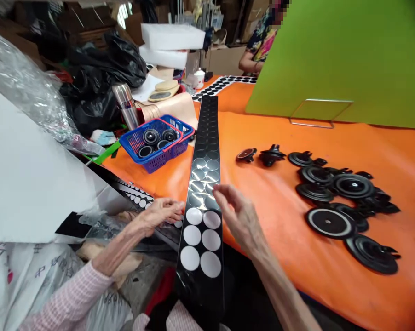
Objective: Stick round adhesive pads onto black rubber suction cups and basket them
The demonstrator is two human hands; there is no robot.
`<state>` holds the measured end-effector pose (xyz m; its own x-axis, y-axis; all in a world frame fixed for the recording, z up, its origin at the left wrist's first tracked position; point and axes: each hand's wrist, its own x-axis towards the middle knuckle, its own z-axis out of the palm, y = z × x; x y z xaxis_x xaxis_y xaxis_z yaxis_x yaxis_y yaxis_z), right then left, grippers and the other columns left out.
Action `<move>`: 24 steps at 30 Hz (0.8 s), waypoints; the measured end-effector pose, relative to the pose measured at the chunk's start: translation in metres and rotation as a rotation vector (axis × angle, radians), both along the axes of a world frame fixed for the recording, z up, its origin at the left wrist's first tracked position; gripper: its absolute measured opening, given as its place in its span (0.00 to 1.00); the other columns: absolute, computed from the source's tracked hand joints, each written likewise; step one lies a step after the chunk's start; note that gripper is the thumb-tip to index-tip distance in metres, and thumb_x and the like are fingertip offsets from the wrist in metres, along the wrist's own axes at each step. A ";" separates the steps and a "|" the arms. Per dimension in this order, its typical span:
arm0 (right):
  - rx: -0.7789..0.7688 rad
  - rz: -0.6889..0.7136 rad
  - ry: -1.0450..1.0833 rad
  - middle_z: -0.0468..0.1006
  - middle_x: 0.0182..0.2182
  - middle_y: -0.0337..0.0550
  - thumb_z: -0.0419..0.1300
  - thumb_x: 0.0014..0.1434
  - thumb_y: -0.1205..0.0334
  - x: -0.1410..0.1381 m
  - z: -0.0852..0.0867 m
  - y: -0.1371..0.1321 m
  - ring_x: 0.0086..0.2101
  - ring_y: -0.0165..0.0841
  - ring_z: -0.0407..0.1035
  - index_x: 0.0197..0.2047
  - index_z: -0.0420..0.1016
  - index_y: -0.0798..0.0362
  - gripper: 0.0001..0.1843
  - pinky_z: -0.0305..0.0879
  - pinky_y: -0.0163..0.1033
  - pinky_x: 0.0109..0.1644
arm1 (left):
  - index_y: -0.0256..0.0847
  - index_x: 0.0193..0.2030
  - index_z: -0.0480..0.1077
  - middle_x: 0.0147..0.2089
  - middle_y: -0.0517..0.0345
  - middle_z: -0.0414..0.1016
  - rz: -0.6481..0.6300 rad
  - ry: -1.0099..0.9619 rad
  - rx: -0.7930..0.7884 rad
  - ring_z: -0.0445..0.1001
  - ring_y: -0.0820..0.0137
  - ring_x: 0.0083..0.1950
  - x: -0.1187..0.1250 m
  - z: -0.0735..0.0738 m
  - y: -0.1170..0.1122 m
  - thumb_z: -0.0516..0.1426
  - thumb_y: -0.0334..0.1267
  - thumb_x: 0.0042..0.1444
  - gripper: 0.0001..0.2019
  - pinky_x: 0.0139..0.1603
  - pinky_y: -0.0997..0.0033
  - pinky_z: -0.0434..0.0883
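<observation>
Head view: glossy black strip (198, 294)

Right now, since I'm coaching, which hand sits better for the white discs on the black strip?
Probably your right hand: its fingers are over the black strip, just above the white discs. Your left hand stops beside the strip's edge.

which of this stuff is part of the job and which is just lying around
Part of the job: left hand, right hand, black strip of round white stickers, loose round black parts, blue basket.
Just lying about: steel flask, black bin bags, white foam blocks, green board.
</observation>
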<state>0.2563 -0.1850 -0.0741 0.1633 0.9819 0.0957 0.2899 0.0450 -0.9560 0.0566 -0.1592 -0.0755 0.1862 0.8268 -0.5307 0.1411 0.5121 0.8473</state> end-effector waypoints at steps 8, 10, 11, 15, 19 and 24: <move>0.118 0.076 -0.224 0.77 0.47 0.50 0.52 0.63 0.59 -0.009 -0.049 -0.040 0.49 0.41 0.71 0.49 0.74 0.49 0.15 0.67 0.53 0.54 | 0.36 0.31 0.71 0.25 0.64 0.69 0.189 -0.304 -0.013 0.66 0.78 0.24 0.043 -0.019 -0.019 0.69 0.44 0.40 0.17 0.27 0.77 0.61; 0.185 0.054 -0.312 0.76 0.49 0.53 0.52 0.63 0.59 -0.011 -0.045 -0.031 0.51 0.43 0.69 0.51 0.73 0.51 0.16 0.66 0.55 0.55 | 0.35 0.31 0.73 0.27 0.63 0.71 0.156 -0.371 0.050 0.67 0.78 0.29 0.047 -0.017 -0.019 0.68 0.40 0.42 0.13 0.32 0.78 0.63; 0.206 0.033 -0.347 0.75 0.49 0.53 0.52 0.63 0.59 -0.011 -0.044 -0.027 0.50 0.44 0.68 0.51 0.73 0.52 0.16 0.66 0.56 0.54 | 0.35 0.31 0.73 0.28 0.63 0.72 0.144 -0.399 0.078 0.67 0.78 0.31 0.049 -0.018 -0.020 0.67 0.39 0.43 0.12 0.35 0.78 0.63; 0.222 -0.015 -0.423 0.76 0.43 0.51 0.54 0.64 0.58 -0.013 -0.046 -0.018 0.45 0.42 0.69 0.49 0.74 0.52 0.14 0.69 0.51 0.49 | 0.36 0.32 0.75 0.30 0.62 0.72 0.120 -0.466 0.105 0.66 0.77 0.33 0.056 -0.027 -0.025 0.66 0.38 0.45 0.10 0.39 0.78 0.62; 0.263 0.000 -0.489 0.77 0.40 0.50 0.50 0.66 0.60 -0.012 -0.050 -0.016 0.43 0.41 0.70 0.45 0.74 0.52 0.13 0.69 0.47 0.46 | 0.36 0.34 0.75 0.32 0.59 0.73 0.085 -0.411 0.142 0.66 0.74 0.36 0.059 -0.033 -0.026 0.65 0.41 0.46 0.12 0.41 0.74 0.62; 0.252 -0.158 -0.374 0.75 0.31 0.43 0.47 0.67 0.62 0.009 -0.043 -0.019 0.31 0.33 0.72 0.36 0.73 0.51 0.14 0.70 0.38 0.36 | 0.37 0.36 0.72 0.32 0.59 0.69 0.035 -0.008 0.235 0.66 0.71 0.34 0.049 -0.025 -0.028 0.62 0.48 0.48 0.16 0.38 0.70 0.63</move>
<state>0.2651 -0.2040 -0.1175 0.2178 0.8863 0.4087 0.6342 0.1898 -0.7495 0.1058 -0.1875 -0.1001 0.1591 0.9334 -0.3217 0.1193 0.3053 0.9447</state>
